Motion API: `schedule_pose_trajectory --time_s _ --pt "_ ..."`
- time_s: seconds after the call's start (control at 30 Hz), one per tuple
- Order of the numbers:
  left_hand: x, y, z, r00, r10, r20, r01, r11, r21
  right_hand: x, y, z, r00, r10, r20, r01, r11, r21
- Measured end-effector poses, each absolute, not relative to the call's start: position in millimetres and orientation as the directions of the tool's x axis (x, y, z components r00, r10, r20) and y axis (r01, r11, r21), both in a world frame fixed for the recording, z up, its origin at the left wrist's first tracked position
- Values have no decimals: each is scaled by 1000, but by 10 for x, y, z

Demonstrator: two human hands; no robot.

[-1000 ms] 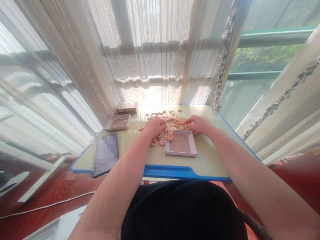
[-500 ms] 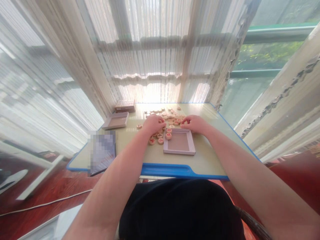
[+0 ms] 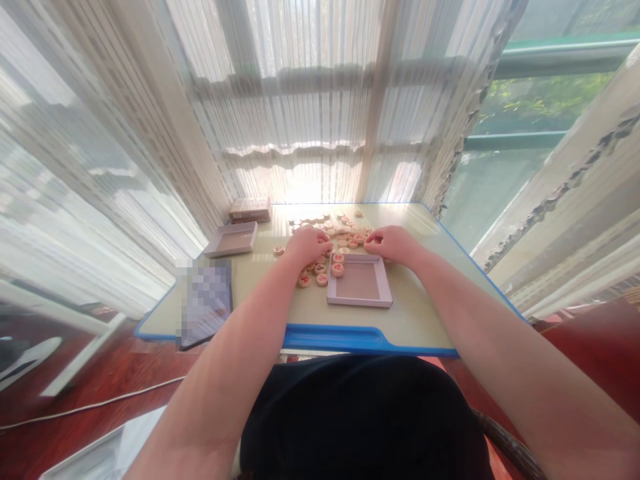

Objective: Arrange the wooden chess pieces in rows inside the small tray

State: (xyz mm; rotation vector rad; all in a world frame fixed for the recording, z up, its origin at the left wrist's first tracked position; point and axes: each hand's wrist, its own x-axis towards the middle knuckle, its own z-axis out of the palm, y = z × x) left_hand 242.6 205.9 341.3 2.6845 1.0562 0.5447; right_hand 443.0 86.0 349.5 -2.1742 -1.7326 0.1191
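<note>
Head view: a pale table (image 3: 415, 327) edged in blue, a blue trough (image 3: 335, 337) set into its near side.
Discs: round, character-marked pieces (image 3: 321, 269) scattered over the table's middle, between and beyond the hands; two more at the far-left corner of an open shallow box (image 3: 360, 301).
Left hand: fingers curled low among the discs; the left hand (image 3: 307, 247) may or may not grip one (cannot tell).
Right hand: thumb and forefinger near the discs; the right hand (image 3: 393, 244) is well apart from the left, its grip likewise undetermined.
Table's left side: a second shallow box (image 3: 230, 252), boxes stacked (image 3: 250, 210) behind it, and a flat item (image 3: 207, 300), partly pixelated, near the edge.
Window: sheer, striped curtains (image 3: 300, 120), backlit; greenery (image 3: 550, 100) shows through glass at right.
Floor: reddish boards (image 3: 165, 367), crossed by a white cable (image 3: 100, 405).
</note>
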Motion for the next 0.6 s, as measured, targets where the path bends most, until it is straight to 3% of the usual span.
schedule_pose_trajectory --time_s 0.27,0.47,0.6 --pt "2431 2062 3412 665 699 262 608 -711 354 4390 881 3477 137 975 177 967 -93 -237" --pt "2426 2058 3418 650 714 258 621 -696 361 4327 863 3502 148 940 309 939 -35 -342" --pt "2438 2071 3409 662 700 268 620 -712 330 4216 832 3558 61 943 328 891 97 -444"
